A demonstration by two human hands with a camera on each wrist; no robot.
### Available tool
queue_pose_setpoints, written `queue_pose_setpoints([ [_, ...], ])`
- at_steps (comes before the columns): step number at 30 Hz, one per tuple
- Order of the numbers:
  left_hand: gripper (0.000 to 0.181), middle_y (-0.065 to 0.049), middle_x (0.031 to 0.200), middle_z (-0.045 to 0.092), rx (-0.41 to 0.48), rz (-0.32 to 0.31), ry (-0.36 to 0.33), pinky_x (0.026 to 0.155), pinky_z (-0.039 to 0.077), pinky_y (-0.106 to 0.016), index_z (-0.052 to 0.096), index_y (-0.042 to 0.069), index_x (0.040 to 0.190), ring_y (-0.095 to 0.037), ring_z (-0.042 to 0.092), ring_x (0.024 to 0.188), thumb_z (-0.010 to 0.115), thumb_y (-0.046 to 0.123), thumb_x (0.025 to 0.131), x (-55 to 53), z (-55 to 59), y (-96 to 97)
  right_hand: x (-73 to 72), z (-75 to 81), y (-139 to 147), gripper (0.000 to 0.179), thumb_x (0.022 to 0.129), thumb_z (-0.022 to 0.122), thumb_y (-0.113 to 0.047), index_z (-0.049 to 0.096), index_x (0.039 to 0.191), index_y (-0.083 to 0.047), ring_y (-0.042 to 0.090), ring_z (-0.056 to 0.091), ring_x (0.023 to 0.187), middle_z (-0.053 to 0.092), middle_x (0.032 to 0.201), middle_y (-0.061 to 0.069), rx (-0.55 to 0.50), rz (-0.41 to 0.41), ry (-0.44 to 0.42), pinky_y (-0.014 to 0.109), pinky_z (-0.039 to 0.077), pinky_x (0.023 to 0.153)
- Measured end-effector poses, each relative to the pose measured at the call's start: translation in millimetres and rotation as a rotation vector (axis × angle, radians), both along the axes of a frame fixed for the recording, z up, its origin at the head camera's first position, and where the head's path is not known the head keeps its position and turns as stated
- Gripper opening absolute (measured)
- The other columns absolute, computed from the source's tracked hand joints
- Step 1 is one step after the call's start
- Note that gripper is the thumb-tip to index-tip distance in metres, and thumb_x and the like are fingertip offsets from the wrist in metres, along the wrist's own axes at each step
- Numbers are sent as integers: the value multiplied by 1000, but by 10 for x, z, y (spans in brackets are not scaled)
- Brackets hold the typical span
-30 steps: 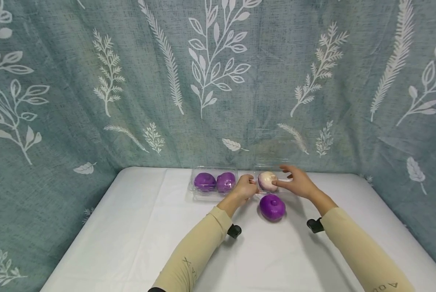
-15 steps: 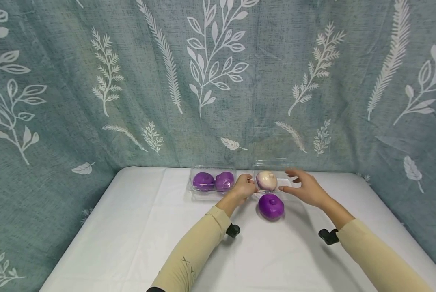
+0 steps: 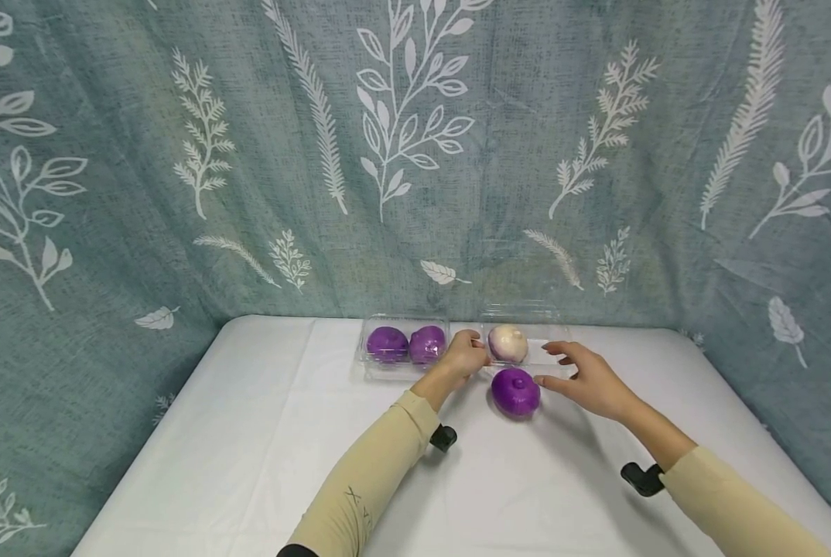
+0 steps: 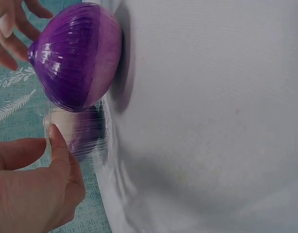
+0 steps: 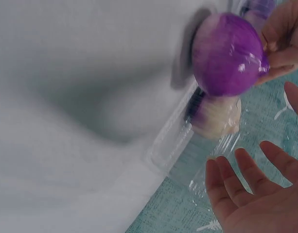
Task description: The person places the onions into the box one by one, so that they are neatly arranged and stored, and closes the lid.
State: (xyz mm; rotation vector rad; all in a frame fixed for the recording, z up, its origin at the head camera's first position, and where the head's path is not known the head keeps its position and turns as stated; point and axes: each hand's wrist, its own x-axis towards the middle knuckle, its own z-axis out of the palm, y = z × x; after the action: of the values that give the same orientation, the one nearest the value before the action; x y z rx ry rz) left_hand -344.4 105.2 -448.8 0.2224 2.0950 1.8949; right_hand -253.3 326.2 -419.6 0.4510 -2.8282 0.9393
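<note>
My left hand (image 3: 466, 354) pinches the near left rim of an open clear plastic box (image 3: 546, 353) between thumb and forefinger, plainly seen in the left wrist view. Inside that box, on its left side, sits a pale onion with purple sides (image 3: 507, 343). On the cloth just in front of the box lies a shiny purple onion (image 3: 516, 392), its pointed tip toward the box in the left wrist view. My right hand (image 3: 593, 381) hovers to the right of this onion, fingers spread and holding nothing. The right wrist view also shows the right hand's fingers (image 5: 255, 170) apart from the purple onion.
Left of my left hand stands a second clear plastic box (image 3: 370, 357) with two purple onions (image 3: 388, 344) in it. Both boxes are at the far edge of a white-covered table (image 3: 248, 433). Behind it hangs a green leaf-patterned curtain (image 3: 262, 155).
My right hand has drawn back from the pale onion, letting it rest in the box, and moved right and nearer, beside the loose purple onion. The left hand stays at the box rim.
</note>
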Motion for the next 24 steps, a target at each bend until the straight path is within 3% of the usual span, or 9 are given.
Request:
queue_pose_setpoints([
  [5, 70, -17, 117, 55, 3, -7, -7, 71, 44, -20, 36, -14, 149, -18, 58, 89, 55, -20, 82, -5, -3, 5, 85, -83, -60, 61, 94, 77, -29, 55, 139, 5, 49, 56, 121, 58, 136, 26, -11, 7, 19, 60, 56, 91],
  [13, 69, -22, 124, 54, -1, -3, 0, 68, 43, -20, 37, -14, 148, -17, 56, 90, 57, -20, 82, -12, -25, 5, 167, -246, -222, 64, 91, 79, -30, 56, 136, 10, 49, 61, 113, 59, 132, 29, -38, -25, 33, 56, 59, 87],
  [19, 68, -22, 125, 54, 16, -10, -6, 72, 46, -19, 37, -16, 147, -19, 60, 91, 55, -21, 83, -8, -16, 4, 149, -356, -309, 70, 90, 80, -34, 54, 137, 11, 47, 63, 110, 57, 134, 32, -63, -81, -22, 57, 58, 91],
  [24, 68, -19, 119, 54, 17, -7, 1, 66, 43, -18, 37, -16, 147, -17, 57, 87, 55, -21, 82, -4, -2, 5, 92, -427, -342, 73, 88, 81, -34, 53, 135, 13, 44, 65, 108, 59, 132, 32, -74, -104, -53, 55, 59, 91],
])
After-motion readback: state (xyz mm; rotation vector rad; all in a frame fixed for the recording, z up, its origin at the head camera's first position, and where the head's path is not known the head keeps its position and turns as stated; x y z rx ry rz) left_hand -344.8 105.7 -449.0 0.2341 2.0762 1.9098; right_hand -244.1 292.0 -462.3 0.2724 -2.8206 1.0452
